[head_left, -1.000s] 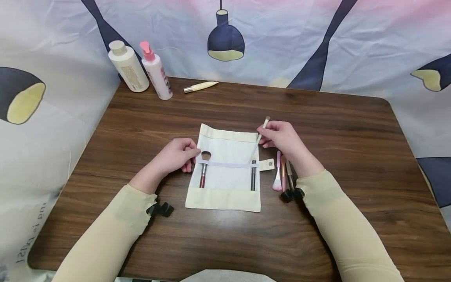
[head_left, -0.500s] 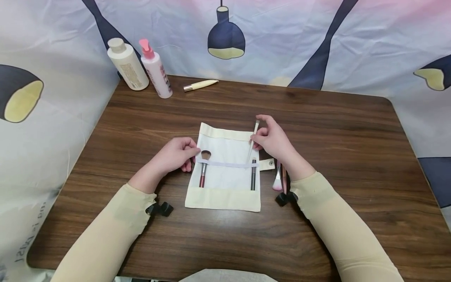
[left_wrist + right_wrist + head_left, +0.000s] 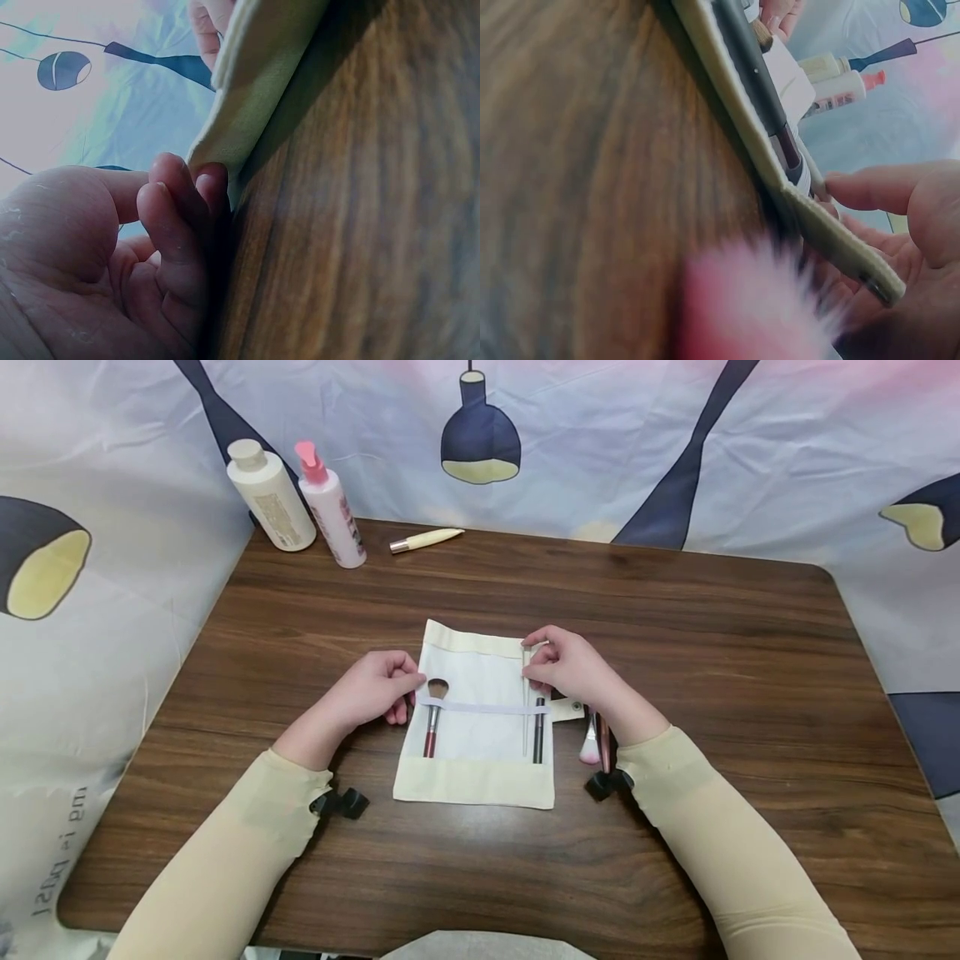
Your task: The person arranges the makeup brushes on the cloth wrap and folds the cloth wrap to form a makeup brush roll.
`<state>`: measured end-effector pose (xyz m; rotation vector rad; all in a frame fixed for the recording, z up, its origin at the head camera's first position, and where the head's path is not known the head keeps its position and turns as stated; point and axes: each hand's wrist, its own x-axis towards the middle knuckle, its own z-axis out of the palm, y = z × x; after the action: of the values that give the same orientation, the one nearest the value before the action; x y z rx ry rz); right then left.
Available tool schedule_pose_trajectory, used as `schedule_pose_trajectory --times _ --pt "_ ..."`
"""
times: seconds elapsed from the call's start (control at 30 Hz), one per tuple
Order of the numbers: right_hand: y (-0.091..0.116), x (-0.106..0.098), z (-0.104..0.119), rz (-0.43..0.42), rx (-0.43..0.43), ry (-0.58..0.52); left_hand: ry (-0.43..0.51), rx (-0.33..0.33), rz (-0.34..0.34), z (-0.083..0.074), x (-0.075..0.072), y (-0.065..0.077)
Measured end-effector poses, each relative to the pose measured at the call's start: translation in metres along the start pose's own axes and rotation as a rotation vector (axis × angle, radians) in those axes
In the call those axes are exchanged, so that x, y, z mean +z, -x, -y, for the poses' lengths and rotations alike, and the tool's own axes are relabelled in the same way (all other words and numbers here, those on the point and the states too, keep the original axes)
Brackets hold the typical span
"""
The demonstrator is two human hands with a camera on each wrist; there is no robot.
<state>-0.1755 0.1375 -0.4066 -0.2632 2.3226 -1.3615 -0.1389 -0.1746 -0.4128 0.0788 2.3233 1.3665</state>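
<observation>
Cream brush roll [image 3: 472, 784] on the bench [image 3: 480, 877], its band [image 3: 483, 708] holding a red-handled brush [image 3: 431, 731] and dark brush [image 3: 538, 739]. Right hand [image 3: 568, 667]: fingers pinching a white brush [image 3: 526, 727] across the band; left hand [image 3: 384, 687]: fingers pinching the roll's edge.

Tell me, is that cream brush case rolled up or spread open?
Spread open: the case shows its white lining, and its snap tab sticks out unfastened.

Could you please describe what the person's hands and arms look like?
The left hand and right hand are bare, with no gloves or rings visible. The left sleeve and right sleeve are long, pale beige-yellow and without visible print. A small, boxy black device shows near each wrist.
</observation>
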Motion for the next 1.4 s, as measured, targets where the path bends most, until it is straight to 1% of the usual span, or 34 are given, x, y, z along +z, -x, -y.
schedule_pose_trajectory --times 0.17,0.3,0.47,0.63,1.03,1.4 --pt "0.0018 0.0024 0.0003 -0.011 0.008 0.048 0.005 -0.011 0.005 0.0012 0.0012 0.0012" --pt "0.0029 0.0018 0.0001 0.011 -0.004 0.090 0.007 -0.022 0.005 -0.0002 0.0020 0.0024" --pt "0.0040 -0.0003 0.0015 0.034 -0.014 0.156 0.001 -0.007 -0.008 -0.0031 0.0015 0.0026" --pt "0.0049 0.0001 0.0026 0.058 -0.001 0.151 -0.006 -0.018 -0.001 -0.0026 0.0010 0.0025" --pt "0.0045 -0.0006 -0.0011 -0.004 -0.028 0.235 -0.002 -0.015 -0.002 -0.0035 0.0014 0.0013" --pt "0.0049 0.0007 -0.0008 0.012 -0.049 0.271 0.000 -0.010 0.000 -0.0010 0.0010 0.0008"
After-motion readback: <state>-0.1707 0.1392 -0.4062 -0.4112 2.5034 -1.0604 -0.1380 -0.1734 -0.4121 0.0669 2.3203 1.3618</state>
